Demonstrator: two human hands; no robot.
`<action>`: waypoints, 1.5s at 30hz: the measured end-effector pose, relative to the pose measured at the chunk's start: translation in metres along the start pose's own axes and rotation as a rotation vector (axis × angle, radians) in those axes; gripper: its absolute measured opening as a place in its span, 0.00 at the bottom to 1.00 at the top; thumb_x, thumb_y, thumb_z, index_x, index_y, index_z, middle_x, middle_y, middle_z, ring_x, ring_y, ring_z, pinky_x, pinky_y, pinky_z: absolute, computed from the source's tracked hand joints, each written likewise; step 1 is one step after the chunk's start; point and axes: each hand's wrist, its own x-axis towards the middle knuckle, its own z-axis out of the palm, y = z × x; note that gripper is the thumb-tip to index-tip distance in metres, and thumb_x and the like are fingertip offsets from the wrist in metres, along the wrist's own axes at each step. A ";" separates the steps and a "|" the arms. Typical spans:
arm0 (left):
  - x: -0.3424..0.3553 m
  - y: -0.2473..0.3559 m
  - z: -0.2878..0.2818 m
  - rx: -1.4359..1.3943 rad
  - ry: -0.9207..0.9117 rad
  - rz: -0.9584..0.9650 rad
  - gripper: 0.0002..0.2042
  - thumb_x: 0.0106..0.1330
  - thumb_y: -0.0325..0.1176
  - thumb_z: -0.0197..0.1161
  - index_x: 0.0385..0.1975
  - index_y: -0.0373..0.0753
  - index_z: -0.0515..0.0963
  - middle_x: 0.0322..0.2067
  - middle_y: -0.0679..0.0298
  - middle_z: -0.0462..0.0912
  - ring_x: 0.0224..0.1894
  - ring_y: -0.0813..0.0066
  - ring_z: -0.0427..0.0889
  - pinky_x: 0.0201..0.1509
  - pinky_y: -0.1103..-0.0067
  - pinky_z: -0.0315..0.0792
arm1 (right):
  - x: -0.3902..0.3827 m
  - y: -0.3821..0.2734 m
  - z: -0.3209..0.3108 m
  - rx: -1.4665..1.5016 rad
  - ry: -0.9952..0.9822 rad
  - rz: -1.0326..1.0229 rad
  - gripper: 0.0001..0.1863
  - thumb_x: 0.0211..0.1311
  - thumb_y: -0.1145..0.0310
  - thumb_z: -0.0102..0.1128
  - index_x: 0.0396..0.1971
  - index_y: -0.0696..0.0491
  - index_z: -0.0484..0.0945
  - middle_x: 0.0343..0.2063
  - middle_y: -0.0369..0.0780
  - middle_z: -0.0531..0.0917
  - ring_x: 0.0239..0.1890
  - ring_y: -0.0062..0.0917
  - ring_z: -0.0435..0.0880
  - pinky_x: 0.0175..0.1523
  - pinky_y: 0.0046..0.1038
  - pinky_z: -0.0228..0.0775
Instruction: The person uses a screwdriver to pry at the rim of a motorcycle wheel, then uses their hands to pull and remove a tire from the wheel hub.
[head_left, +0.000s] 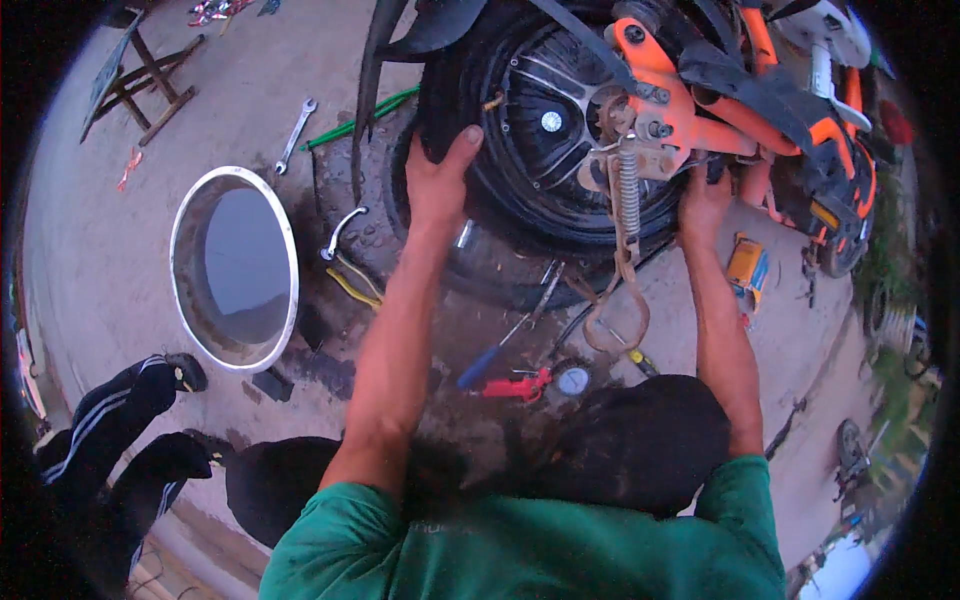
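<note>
My left hand (440, 180) grips the left side of a black tyre (450, 80) on a spoked black hub wheel (540, 150) under an orange vehicle frame (665, 90). My right hand (706, 203) is closed at the wheel's right, beside the frame; what it holds is partly hidden. A rusty coil spring (629, 195) hangs in front of the wheel, above a bent metal stand (623, 320). Below them lie a blue-handled screwdriver (478, 370), a red inflator (510, 388) with a round gauge (572, 381), and yellow-handled pliers (352, 286).
A round basin of water (183, 270) stands left, with a spanner (296, 135), green rods (345, 127) and a wooden stand (150, 95) beyond. Another person's dark-clad legs (120, 420) are at lower left. An orange-and-blue package (746, 268) lies right; greenery (890, 400) lines the right edge.
</note>
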 end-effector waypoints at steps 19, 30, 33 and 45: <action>-0.038 -0.024 0.013 -0.144 0.023 0.042 0.28 0.73 0.40 0.62 0.69 0.37 0.64 0.59 0.56 0.78 0.56 0.57 0.82 0.62 0.62 0.77 | 0.048 0.081 0.019 -0.379 0.157 -0.778 0.34 0.56 0.83 0.53 0.67 0.52 0.68 0.54 0.58 0.76 0.53 0.57 0.75 0.56 0.52 0.70; -0.050 -0.018 0.026 -0.214 0.051 0.063 0.31 0.70 0.37 0.66 0.70 0.39 0.62 0.60 0.58 0.76 0.58 0.60 0.78 0.62 0.63 0.75 | 0.033 0.026 0.004 0.052 0.077 -0.085 0.24 0.67 0.57 0.62 0.53 0.62 0.78 0.46 0.55 0.85 0.49 0.51 0.83 0.56 0.40 0.72; -0.044 -0.022 0.021 -0.156 0.091 0.079 0.31 0.69 0.40 0.68 0.68 0.39 0.65 0.59 0.57 0.77 0.56 0.59 0.80 0.61 0.62 0.76 | 0.018 0.008 -0.003 0.044 0.152 -0.123 0.29 0.68 0.51 0.63 0.54 0.62 0.77 0.48 0.55 0.84 0.51 0.50 0.83 0.57 0.38 0.71; -0.063 -0.049 0.011 -0.073 0.078 0.111 0.33 0.68 0.39 0.69 0.70 0.38 0.62 0.64 0.56 0.72 0.59 0.60 0.77 0.64 0.63 0.73 | -0.013 -0.012 0.007 0.480 0.040 0.445 0.39 0.68 0.40 0.61 0.59 0.63 0.76 0.54 0.46 0.82 0.54 0.33 0.79 0.63 0.34 0.66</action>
